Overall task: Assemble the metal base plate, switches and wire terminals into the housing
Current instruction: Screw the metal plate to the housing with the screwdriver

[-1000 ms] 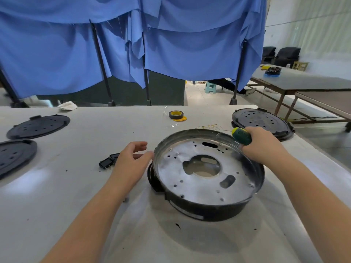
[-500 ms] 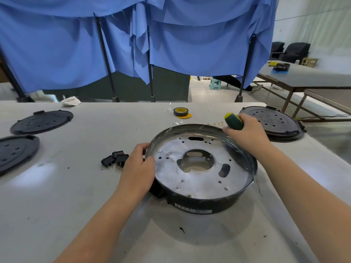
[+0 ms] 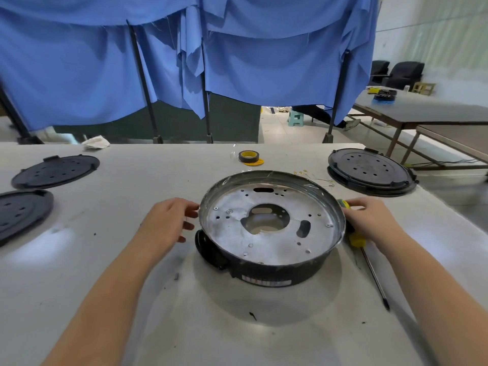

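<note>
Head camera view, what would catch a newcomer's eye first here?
The round black housing at the centre of the white table, with the shiny metal base plate seated inside it. The left hand is at its left rim, and the right hand at its right rim rests on a yellow-handled screwdriver lying on the table. Behind hangs a wide blue curtain.

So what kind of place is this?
Likely a small assembly workshop: a round housing and screwdriver on a worktable, loose black lids, and blue cloth screens behind.
</note>
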`<state>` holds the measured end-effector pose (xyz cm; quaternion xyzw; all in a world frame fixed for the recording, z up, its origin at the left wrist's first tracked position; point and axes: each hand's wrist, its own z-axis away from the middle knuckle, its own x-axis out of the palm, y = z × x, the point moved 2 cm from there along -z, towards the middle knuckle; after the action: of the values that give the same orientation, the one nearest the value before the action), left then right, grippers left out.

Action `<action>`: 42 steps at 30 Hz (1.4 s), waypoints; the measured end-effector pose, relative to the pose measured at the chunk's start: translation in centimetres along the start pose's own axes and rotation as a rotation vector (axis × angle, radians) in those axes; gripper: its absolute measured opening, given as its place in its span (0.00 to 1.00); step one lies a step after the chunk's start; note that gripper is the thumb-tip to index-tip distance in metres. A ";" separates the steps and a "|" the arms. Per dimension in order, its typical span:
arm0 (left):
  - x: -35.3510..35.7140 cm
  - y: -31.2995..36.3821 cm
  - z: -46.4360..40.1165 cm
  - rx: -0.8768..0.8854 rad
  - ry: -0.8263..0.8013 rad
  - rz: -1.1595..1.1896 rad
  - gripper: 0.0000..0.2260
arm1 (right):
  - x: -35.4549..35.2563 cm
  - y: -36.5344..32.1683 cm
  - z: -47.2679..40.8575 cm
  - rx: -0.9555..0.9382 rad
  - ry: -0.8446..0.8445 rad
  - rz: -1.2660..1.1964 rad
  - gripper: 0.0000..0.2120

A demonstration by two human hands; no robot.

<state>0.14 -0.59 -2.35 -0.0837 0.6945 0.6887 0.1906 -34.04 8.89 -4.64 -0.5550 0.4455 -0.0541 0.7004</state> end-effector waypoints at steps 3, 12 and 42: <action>-2.0 -0.7 0.1 0.054 0.005 -0.252 0.08 | 0.1 0.3 0.4 -0.028 0.018 0.077 0.15; -3.4 -1.1 1.7 -0.055 -0.397 -0.733 0.11 | 0.9 -0.2 1.3 -0.080 -0.044 0.278 0.20; 2.6 4.2 6.2 0.242 -0.575 0.399 0.09 | 2.8 -10.4 15.1 -1.000 -0.206 -0.192 0.08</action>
<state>-2.93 6.05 0.66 0.2732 0.6919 0.6205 0.2484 -17.72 14.34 2.16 -0.8627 0.2928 0.1565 0.3815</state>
